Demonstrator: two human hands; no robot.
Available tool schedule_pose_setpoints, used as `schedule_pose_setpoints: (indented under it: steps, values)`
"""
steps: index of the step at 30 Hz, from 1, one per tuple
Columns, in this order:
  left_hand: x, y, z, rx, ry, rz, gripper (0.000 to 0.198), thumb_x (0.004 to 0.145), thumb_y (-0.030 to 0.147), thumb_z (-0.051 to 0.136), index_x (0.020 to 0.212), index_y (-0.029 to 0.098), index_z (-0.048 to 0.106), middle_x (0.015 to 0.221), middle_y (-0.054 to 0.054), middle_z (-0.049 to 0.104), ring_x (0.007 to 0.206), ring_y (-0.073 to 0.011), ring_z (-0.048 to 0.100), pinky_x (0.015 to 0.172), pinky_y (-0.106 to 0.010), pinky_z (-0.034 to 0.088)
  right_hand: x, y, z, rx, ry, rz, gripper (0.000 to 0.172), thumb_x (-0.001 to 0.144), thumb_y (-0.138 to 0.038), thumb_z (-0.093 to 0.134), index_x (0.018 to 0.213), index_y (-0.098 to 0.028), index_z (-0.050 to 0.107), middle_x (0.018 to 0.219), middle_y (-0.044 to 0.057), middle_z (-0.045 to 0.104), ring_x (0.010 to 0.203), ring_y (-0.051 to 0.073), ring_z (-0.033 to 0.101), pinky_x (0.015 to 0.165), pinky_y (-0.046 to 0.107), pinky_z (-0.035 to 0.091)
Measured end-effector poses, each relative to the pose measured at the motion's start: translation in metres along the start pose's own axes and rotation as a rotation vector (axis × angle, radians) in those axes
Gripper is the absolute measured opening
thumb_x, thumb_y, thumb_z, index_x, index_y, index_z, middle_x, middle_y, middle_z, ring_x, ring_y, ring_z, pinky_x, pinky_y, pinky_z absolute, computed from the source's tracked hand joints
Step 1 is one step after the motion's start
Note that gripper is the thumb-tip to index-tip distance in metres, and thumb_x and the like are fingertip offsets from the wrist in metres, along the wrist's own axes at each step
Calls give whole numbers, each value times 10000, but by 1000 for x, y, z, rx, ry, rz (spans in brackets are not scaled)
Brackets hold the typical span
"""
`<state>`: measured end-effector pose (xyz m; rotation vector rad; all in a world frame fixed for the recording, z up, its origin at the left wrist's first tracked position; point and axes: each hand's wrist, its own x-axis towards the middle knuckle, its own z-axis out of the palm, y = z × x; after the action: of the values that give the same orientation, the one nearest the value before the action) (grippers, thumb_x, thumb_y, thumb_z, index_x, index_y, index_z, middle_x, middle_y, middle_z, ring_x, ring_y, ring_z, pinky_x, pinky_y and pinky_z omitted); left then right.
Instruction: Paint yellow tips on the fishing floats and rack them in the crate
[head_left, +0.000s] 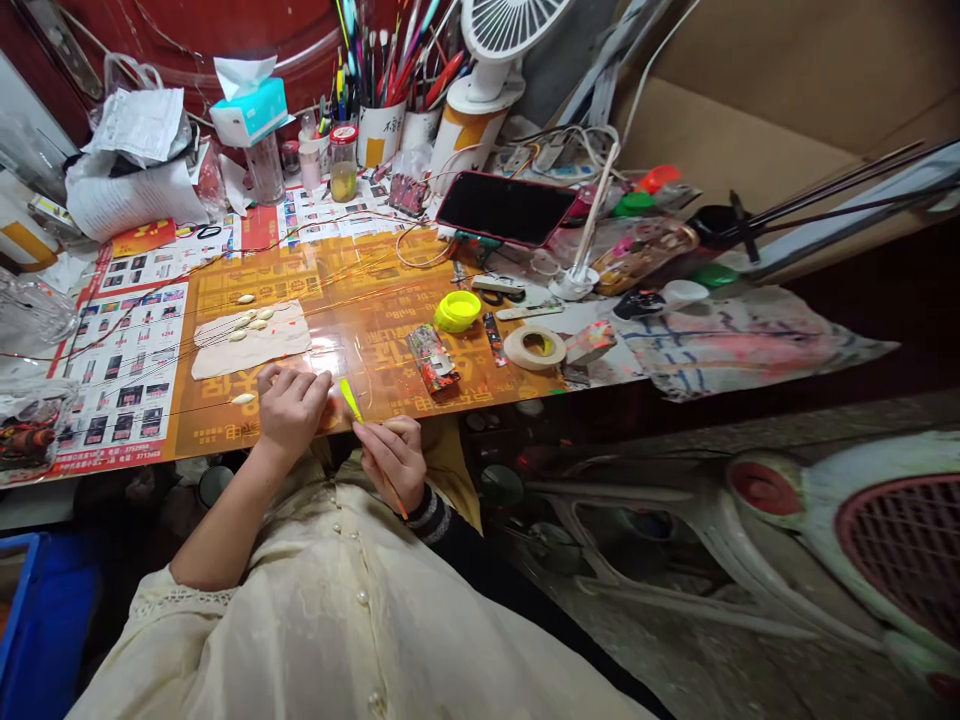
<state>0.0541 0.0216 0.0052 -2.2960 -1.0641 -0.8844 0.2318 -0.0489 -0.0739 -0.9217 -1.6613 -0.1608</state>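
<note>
My right hand (pixel 391 458) is closed in a pinch on a thin orange-handled brush (pixel 375 455) whose tip is coated in yellow-green paint, at the table's near edge. My left hand (pixel 291 405) lies just left of the tip with curled fingers pinching something small that I cannot make out. Several pale oval float bodies (pixel 251 322) on thin rods lie on a beige cloth (pixel 251 340) just beyond my left hand, and one more float body (pixel 242 399) sits beside that hand. A yellow-green paint lid (pixel 458 310) stands to the right.
On the orange printed table cover (pixel 375 330) lie a tape roll (pixel 535 347), a paint-smeared block (pixel 433 360) and a phone on a stand (pixel 504 207). Cups of brushes (pixel 379 130), a tissue box (pixel 250 108) and a fan base (pixel 469 130) crowd the back. A blue crate (pixel 37 620) sits lower left.
</note>
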Motion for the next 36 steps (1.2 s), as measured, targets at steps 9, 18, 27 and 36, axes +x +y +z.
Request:
schedule_pose_setpoints:
  steps: [9,18,27,36]
  values:
    - [0,0,-1,-8,-12,-11,150,979,246,577,1084,231,683,872,-29,746,828,-186,628,914,-415,332,1,-2,1,-34,-29,33,600,915,-98,594,1466,-312,494,1128,37,731,945,190,540,917,407,445]
    - [1,0,-1,12,3,-1,153,980,239,567,1072,231,690,845,-20,740,814,-181,614,913,-407,340,-3,-1,3,-62,-37,53,578,925,-117,565,1471,-290,489,1134,55,725,955,197,563,924,419,469]
    - [-2,-1,-5,29,20,-16,121,955,252,618,1057,236,682,875,-14,753,814,-183,626,923,-416,333,1,-2,-1,27,11,3,605,906,-84,577,1470,-285,489,1086,58,722,933,193,534,898,418,488]
    - [-22,-16,-20,52,33,-101,138,950,236,611,1049,261,704,884,-12,760,838,-192,647,1023,-455,312,4,-10,5,52,-32,-53,592,920,-115,570,1481,-281,475,1086,51,728,931,193,529,916,424,473]
